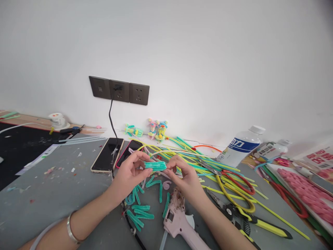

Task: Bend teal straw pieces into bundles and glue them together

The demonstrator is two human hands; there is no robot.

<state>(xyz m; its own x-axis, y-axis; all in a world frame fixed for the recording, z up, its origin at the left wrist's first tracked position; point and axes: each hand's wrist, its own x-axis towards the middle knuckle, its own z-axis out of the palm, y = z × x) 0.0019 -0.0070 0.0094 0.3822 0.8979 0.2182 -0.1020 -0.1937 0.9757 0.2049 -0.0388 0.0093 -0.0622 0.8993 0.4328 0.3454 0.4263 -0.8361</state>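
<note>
Between my two hands is a small bundle of teal pipe cleaners, lying side by side. My left hand pinches its left end with thumb and fingers. At the right end, the fingertips of my right hand are closed on the same bundle. Below them, several short teal pipe cleaner pieces are scattered on the grey table mat, some bent. A pale pink glue gun lies under my right forearm, its nozzle end crusted with brown residue. Near it rests a lilac curl.
Long yellow and teal pipe cleaners spread behind my hands. Red-and-yellow-handled scissors and pliers lie right. Two phones, small figures, a bottle and a tray of pink pieces surround the area.
</note>
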